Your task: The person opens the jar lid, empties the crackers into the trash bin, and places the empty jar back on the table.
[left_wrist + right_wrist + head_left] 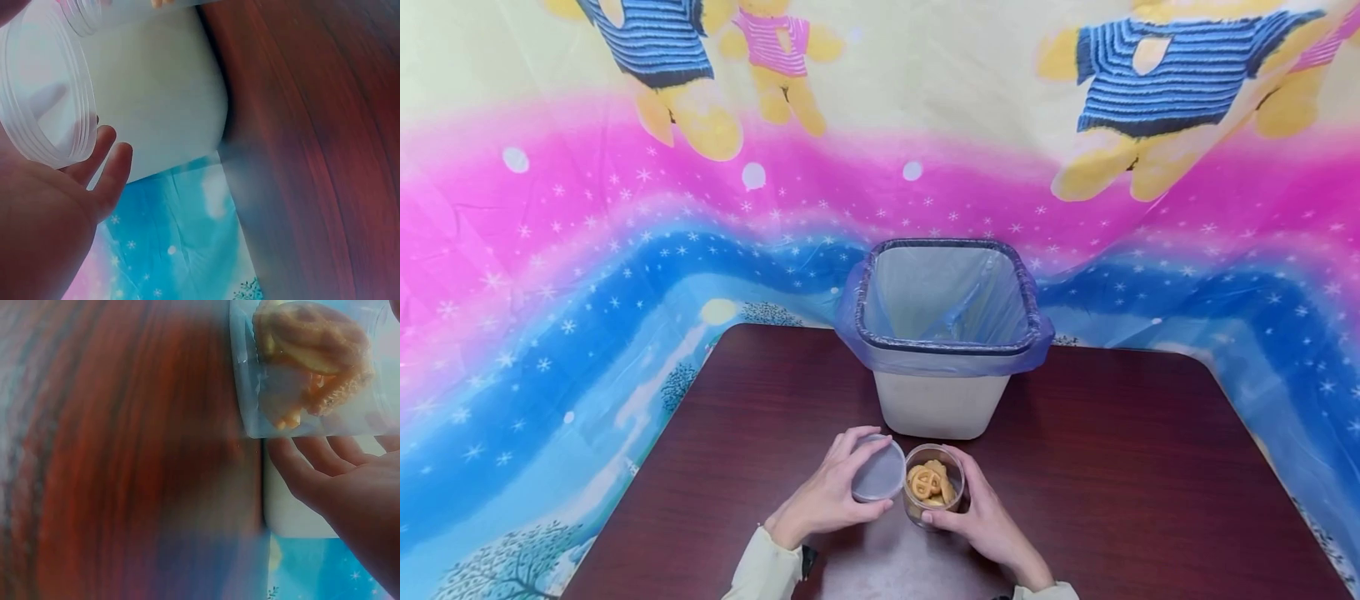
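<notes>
My left hand (831,492) grips a round translucent screw lid (880,472) by its edge, thumb on the near side and fingers on the far side. The lid's threaded rim shows in the left wrist view. Right beside it, my right hand (988,517) holds a clear plastic jar (915,510) round its wall, with the mouth uncovered. Inside the jar lie several golden cookies (929,482), a pretzel-shaped one on top. In the right wrist view the cookies (312,337) show through the jar's wall, above the fingers (319,456).
Just beyond the hands, a white bin (940,404) with a blue plastic liner (850,321) and dark rim stands on the dark red wooden table (1120,467). Behind the table hangs a colourful cloth (587,275) printed with bears and snowflakes.
</notes>
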Available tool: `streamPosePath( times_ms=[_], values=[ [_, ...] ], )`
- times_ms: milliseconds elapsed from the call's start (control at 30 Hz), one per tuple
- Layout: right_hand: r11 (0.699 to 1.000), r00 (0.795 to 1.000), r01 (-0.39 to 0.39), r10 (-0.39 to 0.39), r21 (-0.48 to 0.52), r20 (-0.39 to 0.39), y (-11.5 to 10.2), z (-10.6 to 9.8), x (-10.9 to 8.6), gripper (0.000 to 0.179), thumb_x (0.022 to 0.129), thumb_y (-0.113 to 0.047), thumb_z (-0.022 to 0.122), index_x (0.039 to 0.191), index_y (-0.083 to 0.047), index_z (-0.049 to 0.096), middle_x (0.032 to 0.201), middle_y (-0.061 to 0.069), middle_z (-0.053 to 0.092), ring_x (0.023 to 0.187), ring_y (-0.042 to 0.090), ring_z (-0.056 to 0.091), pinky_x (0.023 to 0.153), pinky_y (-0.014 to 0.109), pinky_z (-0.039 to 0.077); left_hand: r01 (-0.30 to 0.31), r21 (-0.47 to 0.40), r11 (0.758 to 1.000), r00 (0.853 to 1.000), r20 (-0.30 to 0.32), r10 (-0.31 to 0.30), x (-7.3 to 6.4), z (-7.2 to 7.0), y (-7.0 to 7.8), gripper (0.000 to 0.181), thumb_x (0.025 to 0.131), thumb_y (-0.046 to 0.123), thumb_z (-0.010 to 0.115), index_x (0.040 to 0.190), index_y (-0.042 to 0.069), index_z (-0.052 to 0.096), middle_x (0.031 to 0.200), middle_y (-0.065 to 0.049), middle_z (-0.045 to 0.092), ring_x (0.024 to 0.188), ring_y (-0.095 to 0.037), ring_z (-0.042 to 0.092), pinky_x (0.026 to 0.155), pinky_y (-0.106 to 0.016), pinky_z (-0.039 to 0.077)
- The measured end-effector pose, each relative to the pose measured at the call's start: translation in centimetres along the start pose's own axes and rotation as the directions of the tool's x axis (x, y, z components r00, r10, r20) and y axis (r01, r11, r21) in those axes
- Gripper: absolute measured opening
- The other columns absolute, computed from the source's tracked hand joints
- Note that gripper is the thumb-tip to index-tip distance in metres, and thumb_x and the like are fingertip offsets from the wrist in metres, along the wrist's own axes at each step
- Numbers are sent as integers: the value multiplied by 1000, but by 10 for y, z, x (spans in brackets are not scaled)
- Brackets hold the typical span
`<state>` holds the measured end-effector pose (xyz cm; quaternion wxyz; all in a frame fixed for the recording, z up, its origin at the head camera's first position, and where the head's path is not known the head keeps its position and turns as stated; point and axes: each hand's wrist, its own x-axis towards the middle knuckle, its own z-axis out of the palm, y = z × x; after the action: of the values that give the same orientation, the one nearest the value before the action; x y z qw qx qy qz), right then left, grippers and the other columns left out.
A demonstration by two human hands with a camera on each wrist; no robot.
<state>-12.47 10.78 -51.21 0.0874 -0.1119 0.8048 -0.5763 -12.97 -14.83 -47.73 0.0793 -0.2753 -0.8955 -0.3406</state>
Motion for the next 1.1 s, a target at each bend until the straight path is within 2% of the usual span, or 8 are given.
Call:
streamPosePath(
  times_ms=[400, 633, 967, 1100],
  values=[
    [1000, 1000, 10, -10, -4, 2, 0, -1, -1, 90, 66, -29, 88, 142, -29, 38, 143, 1, 48, 130, 21, 45, 105, 26, 37, 13, 72, 997, 999, -51, -9, -8, -8, -9, 84, 67, 39, 84, 141, 25, 48, 140, -4, 45, 119, -19, 43, 91, -38, 43],
    [1000, 1000, 11, -11, 2, 6, 1, -1, -1, 90, 67, -29, 88, 141, -29, 38, 144, 1, 48, 131, 21, 44, 105, 28, 38, 26, 89, 996, 998, -58, -21, -11, -10, -11, 88, 67, 38, 83, 145, 24, 43, 139, -7, 47, 116, -19, 44, 88, -35, 46],
    [999, 1000, 7, -7, 37, 19, 2, -1, 1, 89, 67, -28, 88, 141, -28, 38, 143, 1, 48, 131, 23, 44, 104, 23, 36, 33, 174, 984, 997, -77, -20, -18, -14, -20, 84, 66, 35, 82, 141, 19, 48, 136, -11, 49, 114, -22, 48, 84, -33, 49],
    [999, 1000, 12, -12, 30, 21, 2, -1, 1, 90, 67, -28, 88, 141, -28, 38, 143, 2, 48, 132, 23, 43, 105, 24, 36, 45, 214, 976, 996, -85, -27, -22, -17, -25, 82, 65, 36, 81, 139, 19, 51, 135, -12, 50, 114, -24, 49, 84, -36, 48]
  ],
)
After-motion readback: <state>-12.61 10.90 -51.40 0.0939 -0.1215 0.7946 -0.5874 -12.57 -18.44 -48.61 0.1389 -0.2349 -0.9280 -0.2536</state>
